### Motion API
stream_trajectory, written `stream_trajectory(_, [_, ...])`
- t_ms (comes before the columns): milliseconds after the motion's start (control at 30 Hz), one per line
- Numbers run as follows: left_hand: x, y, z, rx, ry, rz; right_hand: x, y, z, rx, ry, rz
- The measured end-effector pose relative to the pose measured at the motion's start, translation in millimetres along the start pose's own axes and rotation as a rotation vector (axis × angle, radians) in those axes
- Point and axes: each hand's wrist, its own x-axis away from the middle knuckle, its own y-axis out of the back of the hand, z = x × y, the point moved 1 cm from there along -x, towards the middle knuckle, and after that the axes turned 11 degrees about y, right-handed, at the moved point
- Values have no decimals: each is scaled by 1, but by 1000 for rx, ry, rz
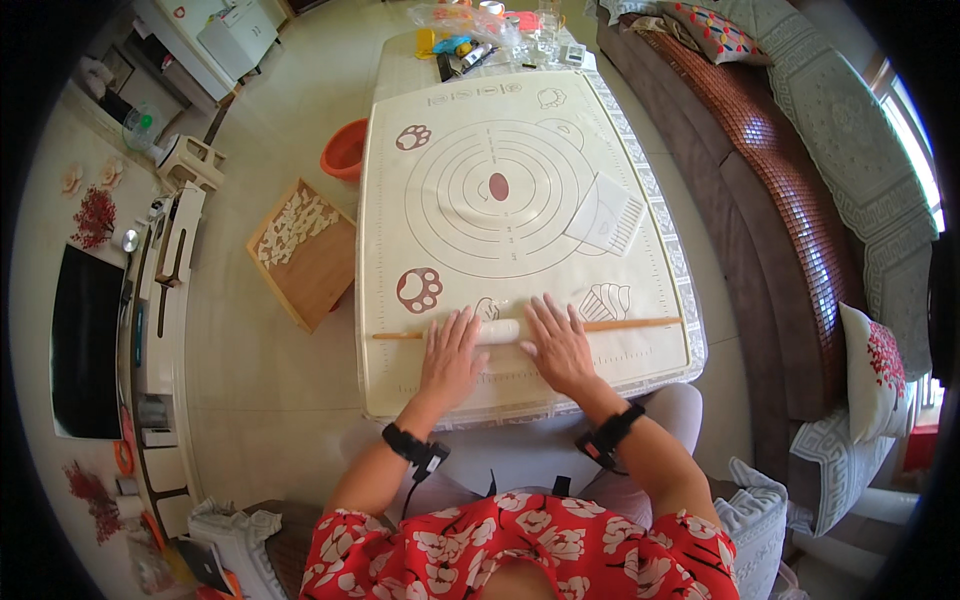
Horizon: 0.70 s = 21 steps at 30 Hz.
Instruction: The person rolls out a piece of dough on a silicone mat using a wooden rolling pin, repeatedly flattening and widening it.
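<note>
Before me a cream pastry mat [457,292] with printed circles covers the table. Near its front edge lies a long thin wooden rolling pin [630,324], with white dough [498,331] wrapped around its middle. My left hand [452,356] rests flat on the left part of the roll, and my right hand [556,345] lies on its right part. Both palms face down, and neither hand's fingers close around the pin. A white plastic dough scraper [607,214] lies on the mat's right side.
Left of the table is a wooden tray [311,289] with many pale dough pieces, beside an orange-red bowl [345,151]. Clear plastic bags [457,22] and small items crowd the table's far end. A long sofa [720,195] stands at the right.
</note>
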Motion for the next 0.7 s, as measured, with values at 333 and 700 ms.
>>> stream_trajectory(333, [-40, 4, 8, 23, 35, -62, -41, 14, -22, 18, -93, 42])
stream_trajectory(700, [-55, -1, -18, 36, -78, -72, -54, -1, -15, 30, 98, 25])
